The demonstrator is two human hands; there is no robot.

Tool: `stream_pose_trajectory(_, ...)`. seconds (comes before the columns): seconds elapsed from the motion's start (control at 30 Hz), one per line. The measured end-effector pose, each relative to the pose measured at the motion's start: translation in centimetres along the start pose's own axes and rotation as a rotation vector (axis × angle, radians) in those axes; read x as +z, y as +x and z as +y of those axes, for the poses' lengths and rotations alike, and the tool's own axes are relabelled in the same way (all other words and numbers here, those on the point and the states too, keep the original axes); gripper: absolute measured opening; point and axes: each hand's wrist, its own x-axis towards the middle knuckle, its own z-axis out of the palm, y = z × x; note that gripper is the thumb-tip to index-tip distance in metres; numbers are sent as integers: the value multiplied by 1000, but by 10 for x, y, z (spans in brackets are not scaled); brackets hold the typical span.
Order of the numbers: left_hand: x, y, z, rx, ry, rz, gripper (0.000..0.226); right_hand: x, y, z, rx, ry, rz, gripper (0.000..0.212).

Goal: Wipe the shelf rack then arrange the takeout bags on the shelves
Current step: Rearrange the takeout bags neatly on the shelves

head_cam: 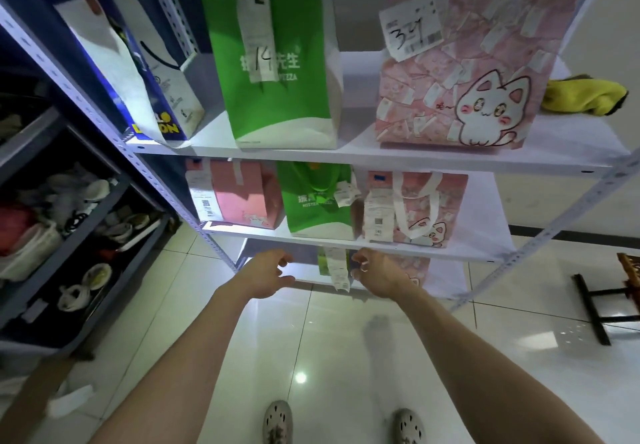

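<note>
Reaching low, both hands hang open and empty in front of the rack (540, 165); the left hand (268, 274) and right hand (377, 275) have their fingers spread, either side of a long receipt (338, 268) dangling from a green bag (323, 261) on the bottom shelf. A pink bag (412, 270) stands just beside it. The two shelves above are already filled — three bags each — and a yellow cloth (585, 99) lies at the right end of the upper one, so the wiping looks finished. The risk I see is that loose receipt: fingers could catch it and tear it off, or a tug on it alone could tip the bag forward off the shelf.
</note>
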Motion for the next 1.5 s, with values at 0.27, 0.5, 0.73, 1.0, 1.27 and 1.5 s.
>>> stream_pose_trajectory(0.27, -47, 9, -98, 71, 77, -51, 43, 75, 26, -90, 82, 19, 29, 42)
stream_pose_trajectory(0.5, -33, 30, -129, 99, 18, -56, 37, 115, 37, -96, 213, 122, 78, 44)
stream_pose_trajectory(0.73, -6, 96, -108, 95, -171, 101, 40, 81, 88, -64, 334, 201, 333, 59)
stream_pose_trajectory(1.0, 10, 208, -74, 6, -582, 106, 66, 45, 178, -29, 379, 196, 431, 58)
stream_pose_trajectory(1.27, 62, 168, -99, 64, -758, 268, 26, 89, 140, -15, 216, 30, 507, 30)
stream_pose_trajectory(1.5, 123, 66, -136, -25, -641, 443, 17, 170, 51, -9, 172, 199, 491, 6)
